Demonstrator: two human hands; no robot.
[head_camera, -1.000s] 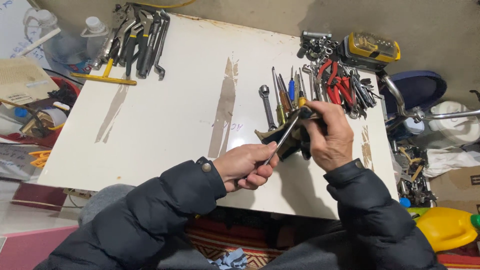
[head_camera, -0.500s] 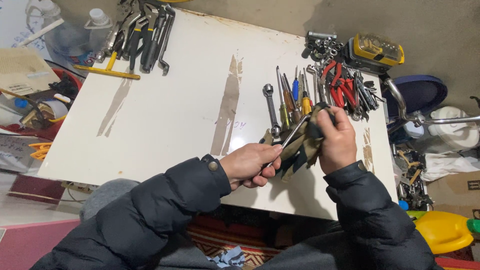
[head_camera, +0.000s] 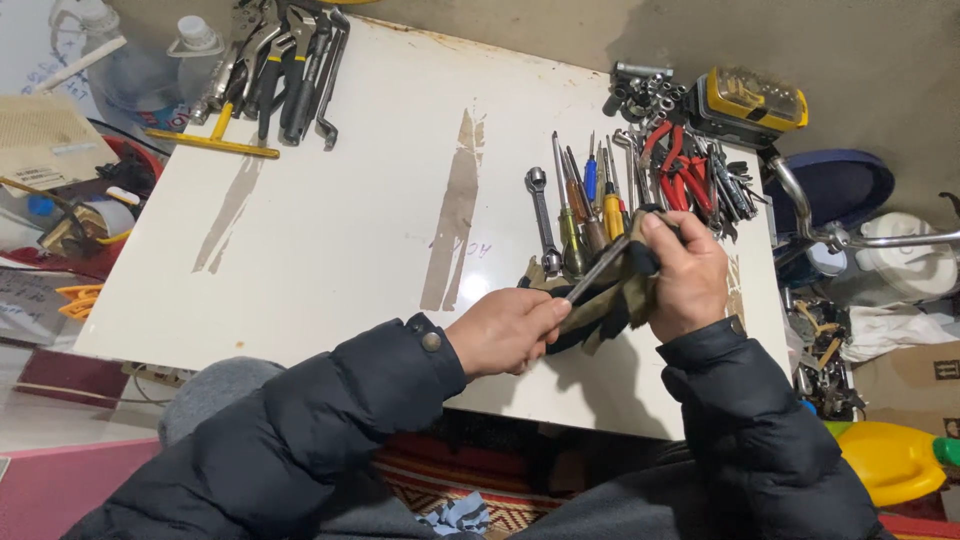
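The broad middle of the white rectangular tabletop (head_camera: 340, 250) is left bare, crossed only by flat brown stains, so passage is offered there from the near edge to the far edge. The far left corner is blocked by a heap of dark metal pliers and wrenches (head_camera: 285, 60). The right side is crowded by a row of coloured-handled screwdrivers (head_camera: 585, 205), a pile of red-handled pliers (head_camera: 690, 175) and a yellow-and-black plastic case (head_camera: 755, 100), close beside the hands.
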